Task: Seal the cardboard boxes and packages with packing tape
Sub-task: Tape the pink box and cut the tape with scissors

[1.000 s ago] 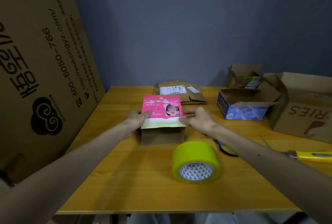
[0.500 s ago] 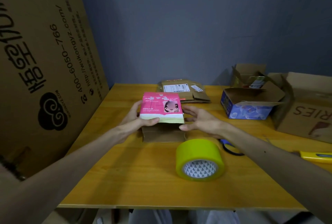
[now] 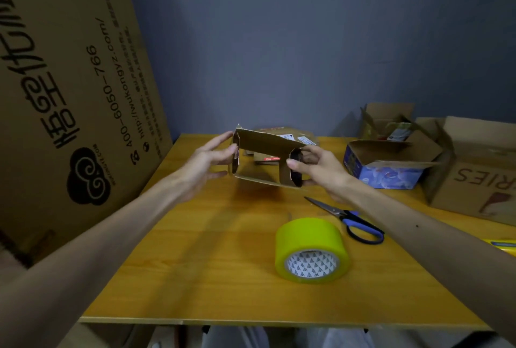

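Observation:
A small flat carton (image 3: 265, 143) hangs above the wooden table (image 3: 212, 269), turned so its open brown inside faces me, both ends unsealed with flaps loose. My left hand (image 3: 208, 159) holds its left end, fingers spread along the flap. My right hand (image 3: 317, 170) grips the right end, thumb on the side flap. A roll of yellow-green packing tape (image 3: 311, 250) lies on the table in front of my right forearm, apart from both hands.
Blue-handled scissors (image 3: 351, 222) lie right of the tape. A flattened brown parcel (image 3: 296, 138) sits behind the carton. An open blue box (image 3: 382, 170) and larger open cartons (image 3: 474, 168) stand at the right. A big printed cardboard sheet (image 3: 69, 90) leans on the left.
The carton was lifted off the table and tipped over, so its pink printed face turned away and its open inside faces me. The camera moved closer.

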